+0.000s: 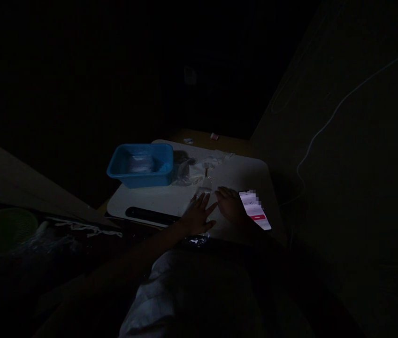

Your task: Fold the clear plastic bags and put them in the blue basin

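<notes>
In dim light my left hand (pixel 198 216) lies with fingers spread on a clear plastic wrapper (pixel 203 190) near the front of the white table (pixel 251 171). Just to its right is my right hand (pixel 230 204), palm down, its fingers close together but stretched out on the table; nothing shows in it. A lit phone (pixel 255 210) lies beside my right hand. Behind the hands are crumpled clear bags (pixel 183 172) and a white packet (pixel 198 172).
A blue basin (pixel 142 179) holding plastic-wrapped items stands at the table's left. A long black object (pixel 151 216) lies along the front left edge. A green basket (pixel 5 232) is at far left. A white cable (pixel 340 105) hangs at right.
</notes>
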Demonstrator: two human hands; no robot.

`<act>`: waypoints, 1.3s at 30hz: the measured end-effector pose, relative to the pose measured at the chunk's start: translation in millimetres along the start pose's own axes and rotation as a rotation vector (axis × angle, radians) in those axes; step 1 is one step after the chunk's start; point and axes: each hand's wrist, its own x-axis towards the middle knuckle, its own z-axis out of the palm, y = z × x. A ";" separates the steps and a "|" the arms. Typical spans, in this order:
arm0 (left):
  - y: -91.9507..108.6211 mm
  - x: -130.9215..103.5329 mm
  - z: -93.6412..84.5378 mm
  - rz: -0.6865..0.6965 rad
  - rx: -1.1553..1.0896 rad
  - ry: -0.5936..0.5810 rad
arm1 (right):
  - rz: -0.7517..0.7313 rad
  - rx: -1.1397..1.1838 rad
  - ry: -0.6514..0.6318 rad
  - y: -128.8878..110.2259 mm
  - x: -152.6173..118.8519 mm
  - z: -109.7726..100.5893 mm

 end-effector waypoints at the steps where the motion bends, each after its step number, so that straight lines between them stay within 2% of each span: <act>1: 0.2 -0.2 -0.4 -0.001 -0.001 0.000 | 0.005 -0.016 0.004 1.6 3.1 0.4; 7: 1.0 -2.2 -1.5 -0.011 -0.012 -0.013 | 0.073 0.033 -0.006 19.0 19.2 -2.9; 12: 0.2 -2.5 -0.3 -0.009 -0.023 -0.002 | -0.091 0.016 -0.102 37.4 18.4 -16.3; 18: 0.5 -2.2 -1.3 -0.009 -0.013 -0.018 | -0.090 -0.175 -0.136 34.8 25.0 -20.4; 22: 0.2 -2.0 -1.5 -0.002 -0.009 -0.012 | -0.060 -0.146 -0.124 32.5 35.1 -21.9; 24: 0.0 -2.0 -1.2 0.000 -0.011 -0.010 | -0.024 -0.063 -0.116 34.4 39.5 -23.0; 30: -0.1 -2.3 0.4 -0.002 -0.002 0.008 | 0.149 0.474 -0.146 49.1 56.6 -19.4; 35: -0.7 -2.5 1.2 -0.004 -0.006 0.005 | 0.272 0.731 -0.199 62.8 72.7 -14.1; 39: -0.9 -2.9 1.7 -0.001 -0.004 0.013 | 0.407 0.969 -0.207 69.9 75.6 -14.3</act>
